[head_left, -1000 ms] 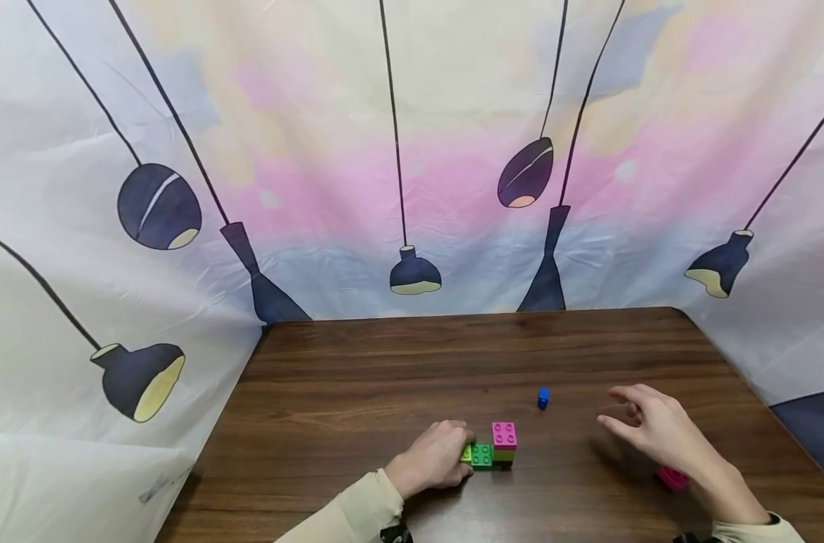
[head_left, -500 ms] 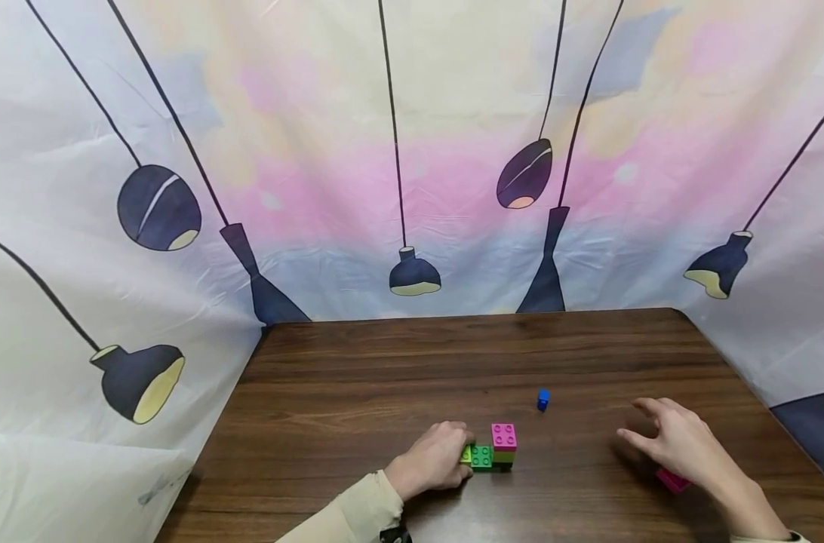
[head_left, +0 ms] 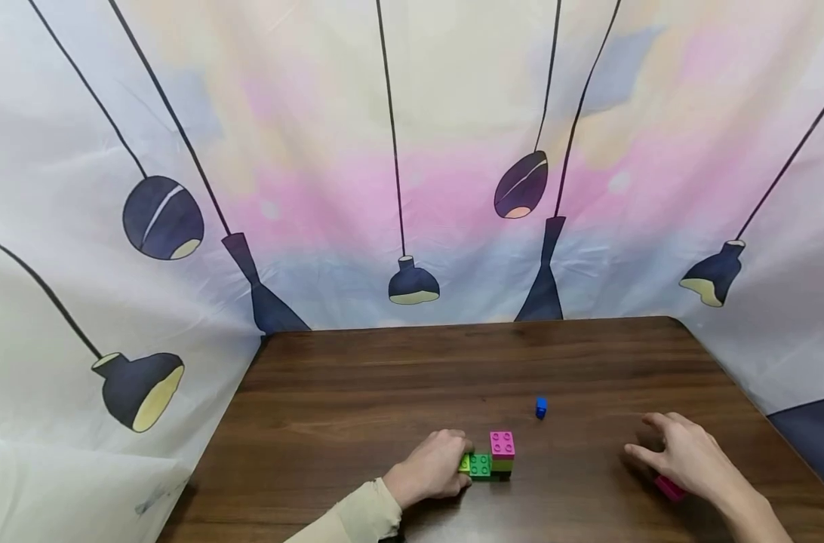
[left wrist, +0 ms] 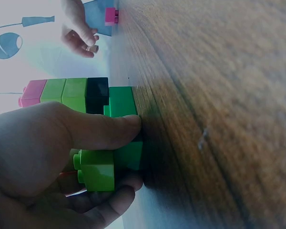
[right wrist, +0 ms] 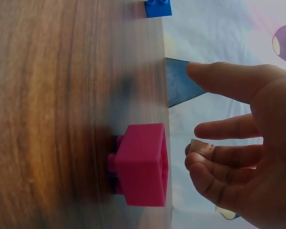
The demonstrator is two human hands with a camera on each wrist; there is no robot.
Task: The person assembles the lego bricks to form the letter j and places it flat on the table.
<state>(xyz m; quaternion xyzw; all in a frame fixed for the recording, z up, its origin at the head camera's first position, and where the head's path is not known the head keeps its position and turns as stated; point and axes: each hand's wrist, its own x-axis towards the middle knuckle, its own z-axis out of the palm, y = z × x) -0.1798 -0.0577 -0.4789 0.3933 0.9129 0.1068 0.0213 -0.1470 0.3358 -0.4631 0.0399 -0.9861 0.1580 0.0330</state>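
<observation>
A pastel cloth (head_left: 317, 151) printed with dark lamps hangs behind a dark brown wood-grain counter (head_left: 358, 385). The right hand (head_left: 687, 456) has thumb and fingers apart; the left hand (head_left: 428, 469) clamps one end of a joined green, lime, black and pink plastic brick build (head_left: 481, 466) on the counter. Just below the right hand lies a magenta plastic brick (right wrist: 140, 164), studs down. Farther back, between the hands, sits a small blue plastic brick (head_left: 541, 408).

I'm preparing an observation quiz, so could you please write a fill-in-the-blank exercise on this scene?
The left hand grips joined bricks, whose topmost brick is ____.
Directly beneath their two stacked lime-green bricks is a ____ brick.
The right hand hovers near a loose pink brick lying ____ (upright or upside down).
The other loose brick is coloured ____.

Missing words: pink; black; upside down; blue.
</observation>
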